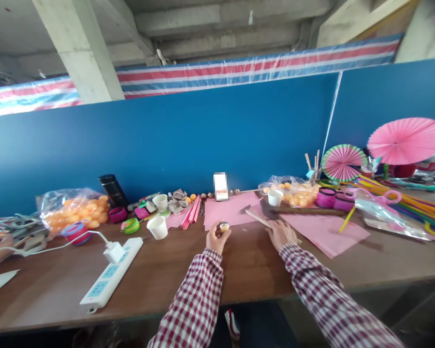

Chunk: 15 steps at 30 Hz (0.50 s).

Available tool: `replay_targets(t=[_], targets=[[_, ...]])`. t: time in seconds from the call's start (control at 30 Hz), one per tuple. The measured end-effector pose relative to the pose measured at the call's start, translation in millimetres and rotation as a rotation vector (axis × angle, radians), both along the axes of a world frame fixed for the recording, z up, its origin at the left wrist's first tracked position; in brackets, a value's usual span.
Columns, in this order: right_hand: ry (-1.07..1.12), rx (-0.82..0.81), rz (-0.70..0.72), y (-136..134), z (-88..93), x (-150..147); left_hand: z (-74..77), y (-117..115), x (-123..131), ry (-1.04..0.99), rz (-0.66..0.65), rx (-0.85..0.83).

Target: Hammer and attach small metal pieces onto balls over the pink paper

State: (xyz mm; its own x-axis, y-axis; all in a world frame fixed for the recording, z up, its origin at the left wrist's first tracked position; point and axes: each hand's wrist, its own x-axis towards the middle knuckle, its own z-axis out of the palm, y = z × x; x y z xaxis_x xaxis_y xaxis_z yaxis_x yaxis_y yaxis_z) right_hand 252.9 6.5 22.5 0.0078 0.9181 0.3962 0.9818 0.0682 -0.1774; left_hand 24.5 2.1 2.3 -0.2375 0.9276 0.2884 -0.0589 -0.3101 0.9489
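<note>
Head view: left hand (pixel 216 238) pinches ball (pixel 224 226), likely hard, slick, sides best; right hand (pixel 282 235) grips hammer (pixel 257 217), probably head-heavy.

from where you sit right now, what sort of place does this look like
Probably a craft workspace in a bare or unfinished building. Concrete beams show overhead, a blue partition stands behind the table, and a large pink pleated fan suggests handicraft work.
</note>
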Motion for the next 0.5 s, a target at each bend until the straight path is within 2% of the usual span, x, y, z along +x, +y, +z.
replay_targets(t=[0.1, 0.2, 0.33, 0.5], targets=[[-0.033, -0.103, -0.043, 3.0, -0.2, -1.0, -0.6, -1.0, 0.4, 0.090, 0.020, 0.001], [-0.045, -0.097, -0.089, 3.6, -0.5, -4.8, -1.0, -2.5, 2.2, 0.128, 0.053, 0.017], [-0.077, 0.074, -0.089, 0.0, -1.4, -6.9, -2.1, -2.7, 2.8, 0.128, 0.075, 0.017], [-0.060, 0.366, 0.009, -7.6, 2.3, -12.4, -3.0, 0.3, 1.1, 0.177, 0.167, 0.031]])
